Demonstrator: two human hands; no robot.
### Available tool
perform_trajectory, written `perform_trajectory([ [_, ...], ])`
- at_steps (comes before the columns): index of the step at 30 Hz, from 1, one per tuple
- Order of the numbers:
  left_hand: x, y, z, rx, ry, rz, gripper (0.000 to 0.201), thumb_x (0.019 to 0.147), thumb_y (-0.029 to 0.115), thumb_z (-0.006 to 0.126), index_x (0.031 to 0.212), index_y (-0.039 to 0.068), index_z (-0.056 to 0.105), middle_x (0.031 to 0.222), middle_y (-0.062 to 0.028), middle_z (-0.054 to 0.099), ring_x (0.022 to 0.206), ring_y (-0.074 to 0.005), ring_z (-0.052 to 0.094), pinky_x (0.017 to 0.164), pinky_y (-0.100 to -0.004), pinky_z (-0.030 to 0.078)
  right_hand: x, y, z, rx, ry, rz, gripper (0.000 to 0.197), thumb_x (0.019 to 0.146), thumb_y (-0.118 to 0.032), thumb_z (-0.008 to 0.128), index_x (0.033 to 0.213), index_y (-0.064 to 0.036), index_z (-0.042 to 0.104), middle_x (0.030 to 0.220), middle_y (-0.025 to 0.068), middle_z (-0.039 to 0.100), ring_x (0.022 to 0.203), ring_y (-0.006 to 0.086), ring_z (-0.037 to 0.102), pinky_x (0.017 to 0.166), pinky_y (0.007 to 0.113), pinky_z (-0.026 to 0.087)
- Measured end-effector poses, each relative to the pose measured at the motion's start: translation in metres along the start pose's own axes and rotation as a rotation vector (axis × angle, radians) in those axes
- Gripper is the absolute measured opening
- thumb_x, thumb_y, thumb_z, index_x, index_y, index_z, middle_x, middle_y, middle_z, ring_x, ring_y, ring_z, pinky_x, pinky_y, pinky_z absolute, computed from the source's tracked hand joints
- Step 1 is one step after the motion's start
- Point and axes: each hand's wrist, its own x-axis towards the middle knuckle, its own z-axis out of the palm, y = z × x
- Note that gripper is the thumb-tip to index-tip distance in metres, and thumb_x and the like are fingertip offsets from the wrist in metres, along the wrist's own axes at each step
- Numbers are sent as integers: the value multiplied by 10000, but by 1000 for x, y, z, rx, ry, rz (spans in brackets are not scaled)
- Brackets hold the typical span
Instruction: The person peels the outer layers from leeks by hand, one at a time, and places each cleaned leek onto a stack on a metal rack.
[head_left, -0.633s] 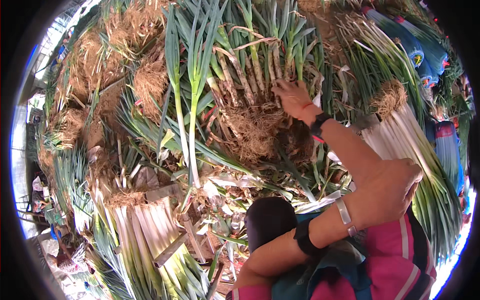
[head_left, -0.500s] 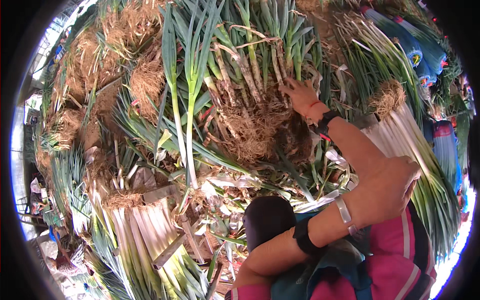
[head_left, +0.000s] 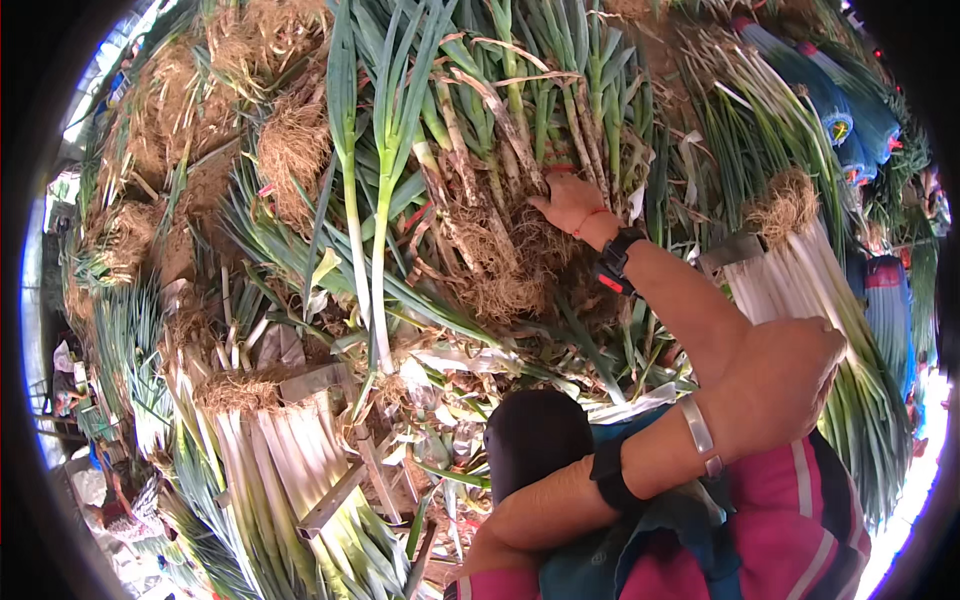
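My right hand (head_left: 577, 208), with a dark wristband and a red string, is in among a heap of soil-caked leeks (head_left: 485, 200) with tangled roots. Its thumb points left, and its partly hidden fingers close on a stalk. Across my right forearm lies my left arm, with a silver bracelet. My left hand (head_left: 790, 385) is curled at its end; its palm is hidden, so I cannot see whether it holds anything. Two cleaned leeks (head_left: 376, 250) with white stems lie apart to the left of the heap, roots toward me.
Bundles of trimmed white leeks lie at the lower left (head_left: 285, 450) and at the right (head_left: 800, 270). More rooty leeks (head_left: 295, 150) are piled at the far left. Peeled leaf scraps (head_left: 460, 360) cover the ground before me. Blue-wrapped bundles (head_left: 850, 120) stand at the far right.
My right hand has moved left and slightly down, deeper among the stalks, and its fingers have drawn together. The left hand stays put. The view has shifted slightly.
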Motion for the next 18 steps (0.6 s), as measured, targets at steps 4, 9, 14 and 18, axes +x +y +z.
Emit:
perform_trajectory([
  [4, -7, -6, -7, 35, -46, -67, 84, 760, 27, 578, 824, -6, 535, 778, -174, 556, 750, -373, 570, 651, -454, 449, -10, 2, -7, 939, 62, 138, 425, 859, -334, 573, 1114, 6, 569, 753, 68, 614, 657, 173, 603, 596, 367, 497],
  [9, -2, -4, -7, 41, -18, -64, 89, 761, 35, 579, 823, -8, 532, 787, -175, 556, 755, -373, 571, 659, -453, 451, -56, 74, -13, 1466, 366, -13, 474, 843, -341, 621, 1133, 31, 573, 838, 71, 593, 714, 153, 547, 642, 316, 438],
  [14, 3, -1, 6, 1, -79, -44, 97, 764, 44, 584, 820, -17, 534, 786, -176, 557, 756, -370, 575, 670, -451, 454, -48, 147, 23, 666, 500, 96, 501, 898, -381, 559, 1198, 21, 551, 1148, 188, 580, 917, 289, 595, 807, 447, 474],
  [18, -1, -7, 4, 34, -108, -112, 101, 760, 47, 591, 815, -17, 536, 787, -177, 559, 760, -365, 578, 670, -450, 454, -40, 90, 20, 76, 236, 72, 448, 946, -379, 474, 1222, -34, 550, 1199, 190, 539, 1000, 377, 567, 852, 491, 460],
])
